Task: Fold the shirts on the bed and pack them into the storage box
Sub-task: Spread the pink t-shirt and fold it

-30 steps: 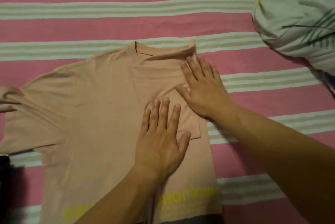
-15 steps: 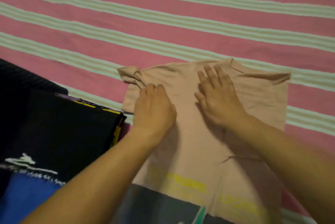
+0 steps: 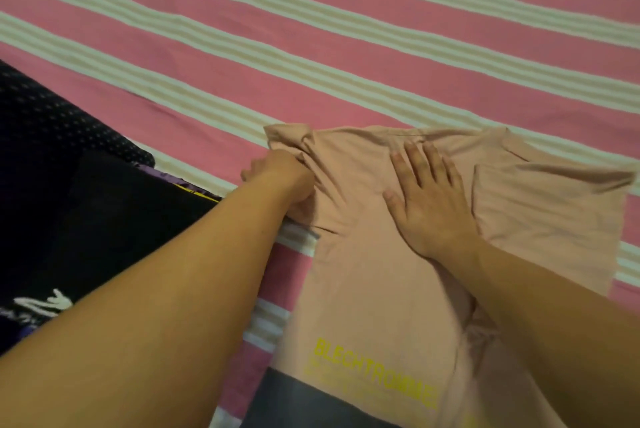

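Bed (image 3: pixel 346 29), pink with pale stripes, filled the frame; no storage box in view. Dark garments (image 3: pixel 104 219), black with some print, lay at your left, just beside your left forearm, apart from the work.

Peach shirt (image 3: pixel 363 289) lay flat on the bed in front of you, collar end away, yellow lettering near the hem toward you. Its right side already lay folded in over the body; the left sleeve side was still bunched.

Step in hand, by my judgement: the second side fold of this shirt. Packing had not begun for it.

Your right hand (image 3: pixel 429 205) lay flat on the upper middle of the shirt, fingers spread and straight, pinning the cloth. Your left hand (image 3: pixel 284 181) was at the shirt's upper left edge, fingers curled into the gathered sleeve fabric, gripping it; creases ran from that grip toward the right hand.

Next move, as I read it: you needed to carry the bunched left side over the body while the right hand held the fold line steady, then smooth it.
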Motion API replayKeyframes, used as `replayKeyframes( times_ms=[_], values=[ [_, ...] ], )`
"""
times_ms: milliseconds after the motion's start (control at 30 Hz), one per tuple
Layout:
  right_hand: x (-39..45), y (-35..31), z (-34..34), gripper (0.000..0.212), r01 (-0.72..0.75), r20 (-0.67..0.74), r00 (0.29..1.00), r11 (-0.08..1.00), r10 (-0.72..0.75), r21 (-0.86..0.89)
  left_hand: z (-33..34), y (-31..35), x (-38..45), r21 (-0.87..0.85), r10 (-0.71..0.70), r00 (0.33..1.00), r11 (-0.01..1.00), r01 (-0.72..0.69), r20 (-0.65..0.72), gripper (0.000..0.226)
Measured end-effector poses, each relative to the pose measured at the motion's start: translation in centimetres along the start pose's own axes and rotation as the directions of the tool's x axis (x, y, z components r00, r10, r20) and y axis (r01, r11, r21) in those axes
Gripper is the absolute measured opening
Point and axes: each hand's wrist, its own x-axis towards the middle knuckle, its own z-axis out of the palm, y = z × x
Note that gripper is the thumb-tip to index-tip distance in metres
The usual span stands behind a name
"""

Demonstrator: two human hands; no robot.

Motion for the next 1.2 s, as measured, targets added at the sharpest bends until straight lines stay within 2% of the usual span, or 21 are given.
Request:
replayKeyframes(
  times_ms=[67,133,167,200,233,267,300,333,367,433,500,567,633,700,767,833,867,933,1033,1200],
  values=[
    [0.2,-0.2,-0.2,0.068,-0.012,0.028,1.0,1.0,0.011,0.025,0.7,0.2,-1.6,-0.347,-0.046,0.993,0.938,0.005,-0.11,0.015],
    [0.8,-0.1,-1.1,0.069,-0.018,0.105,0.994,0.993,0.006,0.116,1.2,0.4,-4.6,-0.623,-0.075,0.975,0.779,-0.073,-0.208,0.02],
    [1.0,-0.2,-2.4,0.068,-0.058,0.171,0.985,0.974,0.02,0.22,1.4,0.4,-6.5,-0.667,-0.052,0.964,0.731,-0.142,-0.262,0.026],
    [1.1,0.0,-4.2,0.066,-0.148,0.232,0.972,0.89,0.049,0.432,1.7,0.5,-8.2,-0.643,0.027,0.94,0.722,-0.254,-0.341,0.031],
    [0.9,0.1,-6.6,0.063,-0.293,0.315,0.945,0.648,0.086,0.703,2.1,1.0,-10.0,-0.559,0.155,0.894,0.731,-0.39,-0.42,0.034],
    [0.1,0.1,-9.1,0.058,-0.413,0.405,0.91,0.238,0.083,0.879,3.0,1.5,-11.1,-0.456,0.305,0.828,0.719,-0.524,-0.47,0.036],
    [-1.2,0.6,-11.1,0.052,-0.438,0.448,0.893,-0.151,0.039,0.886,4.1,2.2,-12.2,-0.367,0.458,0.762,0.684,-0.631,-0.457,0.038],
    [-2.5,0.9,-12.3,0.044,-0.455,0.493,0.87,-0.408,-0.014,0.792,5.5,3.0,-13.3,-0.283,0.603,0.701,0.645,-0.709,-0.382,0.044],
    [-3.8,1.3,-12.3,0.037,-0.461,0.514,0.856,-0.535,-0.058,0.707,7.1,3.5,-14.3,-0.19,0.704,0.657,0.63,-0.753,-0.268,0.051],
    [-6.4,1.4,-10.9,0.036,-0.494,0.601,0.798,-0.614,-0.039,0.616,10.7,3.1,-16.3,0.005,0.765,0.632,0.637,-0.771,-0.122,0.062],
    [-8.0,1.4,-8.5,0.037,-0.487,0.708,0.703,-0.679,0.07,0.55,13.1,0.0,-18.3,0.079,0.712,0.68,0.699,-0.711,-0.177,0.069],
    [-8.6,1.1,-7.1,0.02,-0.465,0.74,0.642,-0.664,0.201,0.585,14.4,-5.4,-20.3,0.121,0.598,0.764,0.8,-0.588,-0.241,0.073],
    [-8.5,0.4,-6.7,0.014,-0.485,0.721,0.614,-0.566,0.323,0.666,15.3,-12.3,-21.7,0.177,0.465,0.832,0.885,-0.431,-0.301,0.08],
    [-8.0,0.3,-6.5,0.015,-0.506,0.613,0.618,-0.347,0.492,0.79,15.5,-19.0,-22.9,0.172,0.305,0.903,0.949,-0.263,-0.303,0.086],
    [-7.0,0.0,-6.8,0.036,-0.543,0.507,0.654,-0.118,0.562,0.831,15.4,-23.7,-24.1,0.159,0.194,0.949,0.975,-0.157,-0.25,0.078],
    [-6.1,-0.8,-8.2,0.063,-0.564,0.47,0.688,0.002,0.553,0.825,15.2,-26.0,-25.2,0.095,0.137,0.968,0.988,-0.119,-0.211,0.057],
    [-5.7,-1.5,-9.3,0.063,-0.561,0.448,0.703,0.042,0.553,0.827,15.0,-26.6,-25.8,0.046,0.106,0.973,0.994,-0.099,-0.203,0.044],
    [-5.1,-2.8,-11.8,0.044,-0.511,0.366,0.742,0.12,0.561,0.851,14.7,-27.5,-27.0,-0.017,0.054,0.98,0.998,-0.058,-0.193,0.028],
    [-4.7,-3.2,-15.3,0.02,-0.416,0.239,0.791,0.21,0.564,0.885,13.9,-28.6,-29.9,-0.018,0.059,0.979,0.998,-0.063,-0.196,0.019],
    [-7.6,2.3,-17.9,0.017,-0.436,0.195,0.763,0.269,0.616,0.859,11.8,-27.0,-36.8,0.028,0.239,0.932,0.97,-0.241,-0.274,0.016]
  ],
)
